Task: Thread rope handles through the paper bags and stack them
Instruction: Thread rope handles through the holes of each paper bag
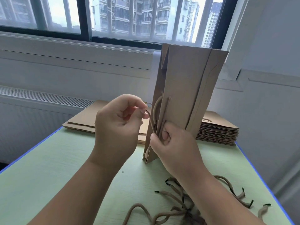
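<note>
Green desk [65, 159]: left hand [116, 127] pinches limp rope [151, 122] near its end; right hand [172, 143] grips the bag [186, 86], probably light and crease-prone, low down.

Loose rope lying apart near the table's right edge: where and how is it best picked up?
Probably pinch the loose rope just behind its black tip, coming from above. It lies flat on the table, apart from the tangled pile, so it should lift free with the tip ready for threading.
</note>
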A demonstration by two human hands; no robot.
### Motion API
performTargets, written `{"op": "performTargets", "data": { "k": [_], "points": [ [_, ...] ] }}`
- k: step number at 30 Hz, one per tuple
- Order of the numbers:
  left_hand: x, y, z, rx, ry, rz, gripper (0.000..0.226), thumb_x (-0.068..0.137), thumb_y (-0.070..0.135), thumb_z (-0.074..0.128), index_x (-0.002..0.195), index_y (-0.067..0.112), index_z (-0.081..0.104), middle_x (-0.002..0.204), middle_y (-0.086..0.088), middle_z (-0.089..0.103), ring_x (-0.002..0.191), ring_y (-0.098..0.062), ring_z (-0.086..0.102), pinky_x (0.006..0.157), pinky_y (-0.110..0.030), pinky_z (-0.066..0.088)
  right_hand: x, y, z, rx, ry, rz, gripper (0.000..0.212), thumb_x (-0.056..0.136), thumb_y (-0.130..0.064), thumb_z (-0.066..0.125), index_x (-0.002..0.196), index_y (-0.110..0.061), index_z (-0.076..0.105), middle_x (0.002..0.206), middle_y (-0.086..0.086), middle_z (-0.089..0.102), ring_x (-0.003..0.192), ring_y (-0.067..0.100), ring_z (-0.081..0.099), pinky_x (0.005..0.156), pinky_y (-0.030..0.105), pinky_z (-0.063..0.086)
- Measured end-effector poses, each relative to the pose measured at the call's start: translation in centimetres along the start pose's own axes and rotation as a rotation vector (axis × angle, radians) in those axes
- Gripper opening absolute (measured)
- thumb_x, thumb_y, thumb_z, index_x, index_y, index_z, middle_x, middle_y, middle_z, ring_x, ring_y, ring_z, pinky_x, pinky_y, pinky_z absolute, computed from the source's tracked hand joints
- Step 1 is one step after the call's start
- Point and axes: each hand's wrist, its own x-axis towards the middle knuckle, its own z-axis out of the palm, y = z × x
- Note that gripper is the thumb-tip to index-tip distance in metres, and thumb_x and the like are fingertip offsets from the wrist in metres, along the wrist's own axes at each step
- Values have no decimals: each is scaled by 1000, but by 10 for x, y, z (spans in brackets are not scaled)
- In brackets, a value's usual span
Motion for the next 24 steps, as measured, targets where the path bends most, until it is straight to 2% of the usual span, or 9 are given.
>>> {"op": "performTargets", "data": {
  "k": [2, 9, 12, 15, 19, 21, 24],
  "points": [
    [-1, 2, 3, -35, 7, -7, 33, 91, -17, 61, 83, 15, 67, 76, 0, 71, 73, -21, 72, 67, -33, 58, 0, -1, 1, -14, 2, -3, 39, 84, -38, 61, 63, -21, 34, 51, -3, 38, 51, 16, 37, 51, 35, 37],
    [-3, 3, 10, -46, 3, -51, 32, 91, -15, 62, 83, 16, 69, 77, -1, 73, 73, -25, 72, 63, -51, 57, 0, -2, 2, -14, 10, 3, 38, 84, -40, 60, 65, -21, 34, 52, -2, 41, 52, 18, 42, 53, 39, 42],
    [-5, 0, 15, -37, 39, -88, 32, 90, -12, 61, 83, 18, 69, 76, -1, 73, 74, -20, 74, 67, -46, 60, 1, 0, 4, -18, 3, 3, 39, 85, -41, 61, 65, -21, 34, 52, -1, 41, 53, 20, 44, 53, 39, 42],
    [-9, 1, 22, -34, -12, -76, 32, 89, -5, 61, 82, 26, 68, 75, -2, 72, 69, -21, 72, 64, -39, 59, 1, 0, 5, 8, -1, 18, 39, 82, -48, 57, 66, -21, 33, 53, -2, 41, 53, 19, 40, 52, 39, 41],
    [-13, 5, 29, -57, -106, -87, 35, 91, -13, 56, 85, 22, 63, 67, 3, 64, 56, -5, 61, 59, -13, 46, 2, -2, 4, 19, 19, 36, 42, 70, -61, 38, 68, -19, 36, 55, 0, 48, 55, 22, 43, 53, 39, 42],
    [-13, 6, 27, -85, -142, -103, 28, 91, -5, 55, 92, 22, 64, 71, 4, 68, 60, -6, 64, 63, -15, 48, 1, -2, 2, 25, 10, 35, 40, 73, -61, 44, 69, -22, 36, 57, -4, 50, 55, 21, 42, 53, 38, 41],
    [-10, 5, 19, -65, -158, -115, 23, 89, 8, 56, 99, 23, 69, 83, 5, 73, 73, -15, 69, 72, -28, 55, 1, 1, 2, 10, 5, 35, 41, 84, -50, 61, 68, -23, 35, 58, -9, 48, 54, 19, 40, 51, 36, 38]
  ]
}}
